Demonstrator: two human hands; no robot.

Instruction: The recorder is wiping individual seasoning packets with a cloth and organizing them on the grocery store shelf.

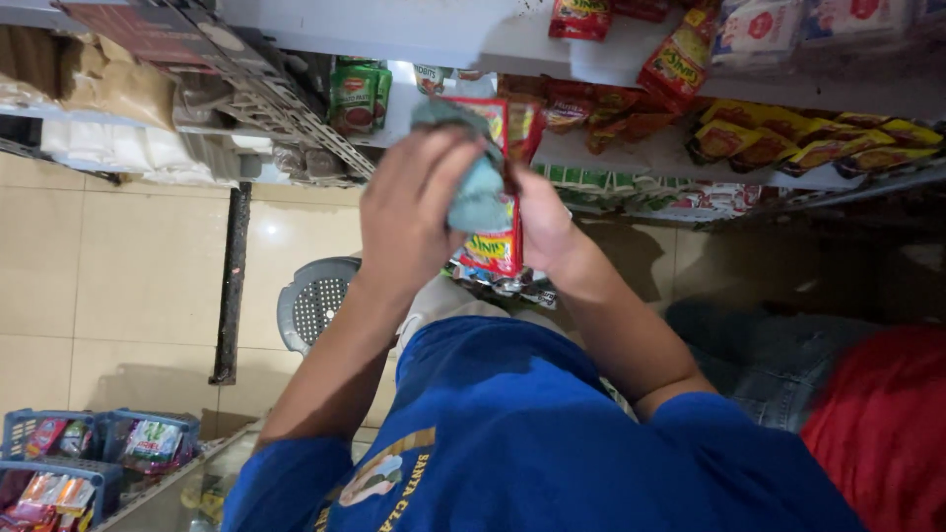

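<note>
A small grocery shop. The white shelves [631, 148] are packed with red and yellow sauce sachets [788, 133], with green pouches [357, 97] at their left. Below the shelves, blue baskets [59, 463] hold more packets on a tiled floor [128, 276].

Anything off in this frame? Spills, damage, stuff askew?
No spill or damage visible. The left hand presses a grey-blue cloth on a red sachet strip that the right hand holds. On the shelf, the yellow-red sachets lie in a loose, uneven heap rather than rows.

left hand [409, 212] and cloth [478, 192] hide much of the red packet [493, 246]; right hand's [542, 227] fingers perhaps behind it
</note>
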